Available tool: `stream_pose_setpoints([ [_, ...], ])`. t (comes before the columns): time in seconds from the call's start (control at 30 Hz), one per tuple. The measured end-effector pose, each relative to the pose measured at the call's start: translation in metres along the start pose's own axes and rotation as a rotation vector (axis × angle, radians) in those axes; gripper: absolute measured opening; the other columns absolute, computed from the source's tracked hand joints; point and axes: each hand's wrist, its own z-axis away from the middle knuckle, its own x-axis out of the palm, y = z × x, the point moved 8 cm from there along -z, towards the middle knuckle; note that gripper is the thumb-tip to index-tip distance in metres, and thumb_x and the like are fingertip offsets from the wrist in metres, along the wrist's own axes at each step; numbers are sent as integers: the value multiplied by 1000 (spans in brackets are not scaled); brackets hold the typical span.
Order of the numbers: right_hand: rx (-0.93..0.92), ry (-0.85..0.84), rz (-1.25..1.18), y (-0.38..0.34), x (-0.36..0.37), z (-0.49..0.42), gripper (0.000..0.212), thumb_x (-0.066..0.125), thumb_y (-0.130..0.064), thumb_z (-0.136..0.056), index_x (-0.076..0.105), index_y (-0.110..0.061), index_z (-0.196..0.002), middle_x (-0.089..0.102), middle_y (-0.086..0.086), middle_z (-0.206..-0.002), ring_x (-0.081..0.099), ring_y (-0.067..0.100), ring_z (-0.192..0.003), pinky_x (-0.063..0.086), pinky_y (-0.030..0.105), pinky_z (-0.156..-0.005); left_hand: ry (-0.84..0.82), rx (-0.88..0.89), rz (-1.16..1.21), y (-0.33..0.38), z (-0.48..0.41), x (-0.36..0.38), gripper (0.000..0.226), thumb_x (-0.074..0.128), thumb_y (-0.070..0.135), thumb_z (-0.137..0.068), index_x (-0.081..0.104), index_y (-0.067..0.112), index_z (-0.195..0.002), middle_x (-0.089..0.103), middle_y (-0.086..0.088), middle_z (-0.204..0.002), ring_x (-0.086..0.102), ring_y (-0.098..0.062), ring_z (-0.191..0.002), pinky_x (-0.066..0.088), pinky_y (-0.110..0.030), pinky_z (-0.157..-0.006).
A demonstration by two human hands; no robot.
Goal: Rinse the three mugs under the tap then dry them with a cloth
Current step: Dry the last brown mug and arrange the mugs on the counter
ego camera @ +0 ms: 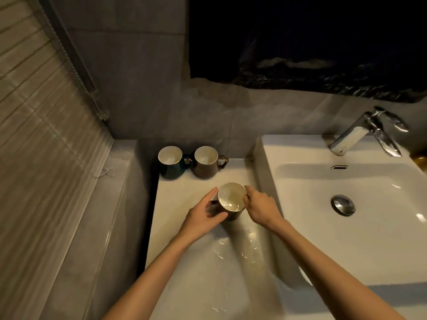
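A dark mug with a white inside (231,197) stands upright on the white counter (184,250) left of the basin. My left hand (205,214) wraps its left side and my right hand (260,207) pinches its right rim. Its inside glistens wet. Two more mugs stand side by side at the back of the counter: a dark green mug (170,161) and a brown mug (206,160), both upright with handles to the right. The chrome tap (367,131) sits at the back right over the white basin (346,239). No cloth is in view.
Water drops lie on the counter (231,250) in front of the held mug. The basin has a chrome drain plug (343,204). A grey tiled wall runs behind, and a ribbed blind with a grey ledge fills the left.
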Motion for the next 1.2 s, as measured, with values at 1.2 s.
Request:
stream_pose_setpoints([
  [1.2, 75, 179, 218, 2, -12, -101, 47, 41, -34, -98, 30, -23, -142, 39, 12, -133, 60, 34, -97, 43, 37, -66, 358, 334, -1199, 16, -152, -86, 29, 83, 34, -68, 66, 20, -87, 64, -12, -109, 58, -36, -103, 52, -44, -69],
])
